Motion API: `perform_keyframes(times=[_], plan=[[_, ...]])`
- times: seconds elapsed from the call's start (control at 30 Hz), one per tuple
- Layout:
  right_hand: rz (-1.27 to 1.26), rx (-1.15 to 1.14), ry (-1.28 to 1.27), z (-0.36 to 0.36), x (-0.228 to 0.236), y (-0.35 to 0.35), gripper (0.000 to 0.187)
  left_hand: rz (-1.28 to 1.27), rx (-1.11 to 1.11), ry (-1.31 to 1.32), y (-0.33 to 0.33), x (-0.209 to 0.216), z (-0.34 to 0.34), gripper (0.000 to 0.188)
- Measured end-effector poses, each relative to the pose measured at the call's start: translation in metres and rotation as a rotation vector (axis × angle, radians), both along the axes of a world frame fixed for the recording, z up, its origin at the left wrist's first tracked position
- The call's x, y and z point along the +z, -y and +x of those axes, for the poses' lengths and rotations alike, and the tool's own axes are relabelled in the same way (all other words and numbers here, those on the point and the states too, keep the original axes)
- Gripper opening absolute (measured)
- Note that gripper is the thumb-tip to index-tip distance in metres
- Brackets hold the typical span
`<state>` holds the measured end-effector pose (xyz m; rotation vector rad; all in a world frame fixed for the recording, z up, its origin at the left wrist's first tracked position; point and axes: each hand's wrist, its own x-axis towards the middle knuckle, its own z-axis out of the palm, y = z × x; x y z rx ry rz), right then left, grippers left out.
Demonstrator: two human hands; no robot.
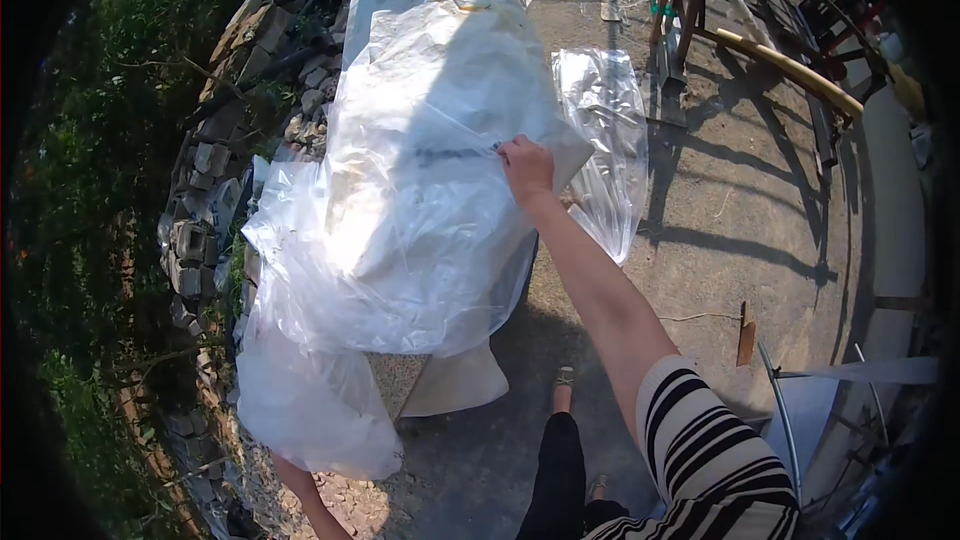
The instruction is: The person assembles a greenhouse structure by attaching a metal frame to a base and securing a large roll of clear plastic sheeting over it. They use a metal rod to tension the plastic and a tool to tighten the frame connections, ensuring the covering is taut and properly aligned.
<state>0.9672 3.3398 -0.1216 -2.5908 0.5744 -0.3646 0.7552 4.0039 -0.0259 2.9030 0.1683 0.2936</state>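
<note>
A clear plastic sheet [400, 270] lies loosely over a large, pale covered load [430, 40]. My right hand [527, 168] reaches across to the load's right side, its fingers pinched on the sheet. Folds run leftward from that pinch. At the lower left the sheet bunches up and hangs past the load's near end. There my left hand [290, 470] goes in behind the bunched plastic, which hides its fingers. A pale flap [460, 385] sticks out below the sheet's near edge.
Another clear plastic sheet [605, 140] lies on the ground to the right. Stacked grey bricks [190, 260] and green bushes [80, 190] line the left. At the far right stand a rusty metal frame [690, 0] and a yellowish pole [790, 70]. Metal tubing [780, 410] stands near my right elbow.
</note>
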Motion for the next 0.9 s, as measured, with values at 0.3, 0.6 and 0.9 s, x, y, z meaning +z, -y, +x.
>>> perform_keyframes(times=[0.3, 0.6, 0.9], plan=[[0.398, 0.374, 0.236, -0.002, 0.027, -0.086, 0.023, -0.164, 0.099, -0.335, 0.146, -0.011, -0.198, 0.035], [0.020, 0.296, -0.152, 0.040, -0.036, -0.195, 0.032, -0.499, -0.200, -0.823, 0.254, -0.040, -0.224, 0.015], [0.665, 0.072, -0.222, -0.051, -0.018, -0.097, 0.024, -1.074, 0.034, -0.993, 0.231, -0.067, -0.264, 0.022]])
